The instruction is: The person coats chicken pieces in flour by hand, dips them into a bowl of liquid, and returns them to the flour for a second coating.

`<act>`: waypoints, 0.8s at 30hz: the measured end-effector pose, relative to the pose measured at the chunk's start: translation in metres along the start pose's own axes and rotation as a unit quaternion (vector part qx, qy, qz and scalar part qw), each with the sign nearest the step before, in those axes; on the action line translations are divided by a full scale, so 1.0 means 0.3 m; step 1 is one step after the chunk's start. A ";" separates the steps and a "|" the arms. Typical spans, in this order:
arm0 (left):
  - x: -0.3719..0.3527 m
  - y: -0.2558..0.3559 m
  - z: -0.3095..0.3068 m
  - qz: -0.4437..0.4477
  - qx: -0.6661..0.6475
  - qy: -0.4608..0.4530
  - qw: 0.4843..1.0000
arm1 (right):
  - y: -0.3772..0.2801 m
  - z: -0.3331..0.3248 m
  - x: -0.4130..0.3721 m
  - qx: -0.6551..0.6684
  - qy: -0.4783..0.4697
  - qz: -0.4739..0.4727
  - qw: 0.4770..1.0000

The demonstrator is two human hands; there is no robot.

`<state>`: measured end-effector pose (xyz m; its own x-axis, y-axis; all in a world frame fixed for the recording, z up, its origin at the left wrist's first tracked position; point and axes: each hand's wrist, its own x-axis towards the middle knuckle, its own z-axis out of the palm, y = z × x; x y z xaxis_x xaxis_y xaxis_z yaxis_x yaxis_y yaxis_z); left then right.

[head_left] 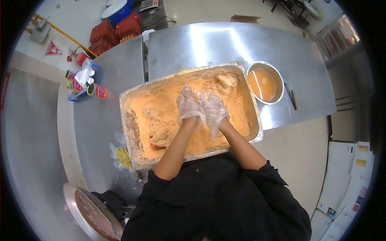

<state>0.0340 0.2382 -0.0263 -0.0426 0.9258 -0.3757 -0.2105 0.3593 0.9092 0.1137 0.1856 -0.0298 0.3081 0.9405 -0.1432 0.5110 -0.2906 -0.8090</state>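
Observation:
Both my hands wear clear plastic gloves and are inside a large metal tray (128,140) of orange-tinted flour (203,142). My left hand (189,105) and my right hand (215,107) are side by side near the tray's middle, fingers curled in toward each other. Whatever lies between them is hidden by the gloves and flour. A flour-coated lump, apparently chicken (228,81), rests at the tray's far right corner. Left of my hands is another coated piece (159,130), with a reddish-brown patch by its lower edge.
Right of the tray stands a round metal bowl (278,76) of orange liquid, with a knife (294,99) beside it. A blue basket (79,93) of cans is on the left counter (106,80). A yellow cloth (123,157) lies near the tray. Lower left is a large bowl (71,193) holding brownish-pink contents.

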 end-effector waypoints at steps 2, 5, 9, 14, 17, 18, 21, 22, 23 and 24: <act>-0.003 0.001 -0.008 0.056 0.076 0.042 0.995 | 0.014 0.012 0.038 -0.051 -0.069 -0.004 0.996; -0.031 0.048 -0.008 -0.004 0.000 0.048 0.999 | 0.036 -0.008 0.009 0.061 -0.097 -0.091 0.989; 0.000 0.017 -0.037 0.073 -0.074 -0.027 0.994 | -0.077 -0.116 -0.091 -0.137 -0.077 -0.145 0.977; -0.002 0.044 -0.065 0.011 -0.049 -0.032 0.998 | 0.069 -0.007 -0.082 0.143 0.002 -0.228 0.963; 0.058 -0.003 -0.086 -0.018 -0.115 -0.022 0.993 | 0.064 -0.029 -0.078 -0.016 0.029 -0.258 0.966; 0.061 -0.003 -0.078 -0.015 -0.128 -0.019 0.991 | 0.055 -0.045 -0.074 -0.151 0.055 -0.291 0.943; 0.038 -0.008 -0.039 0.008 -0.112 -0.015 0.994 | 0.013 -0.005 0.031 -0.150 -0.036 -0.086 0.984; 0.042 -0.023 -0.048 0.015 -0.075 -0.054 0.996 | 0.007 -0.014 0.032 -0.129 -0.012 -0.077 0.989; 0.056 -0.046 -0.065 0.021 -0.038 -0.093 0.995 | -0.002 -0.026 0.034 -0.107 0.011 -0.070 0.992; 0.061 -0.062 -0.078 0.027 0.000 -0.131 0.991 | -0.007 -0.031 0.033 -0.085 0.034 -0.061 0.994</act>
<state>0.0144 0.2457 -0.0542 0.2011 0.9425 -0.2668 -0.2140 0.3080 0.9270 0.1231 0.1940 -0.0243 0.2862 0.9582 -0.0070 0.6738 -0.2064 -0.7095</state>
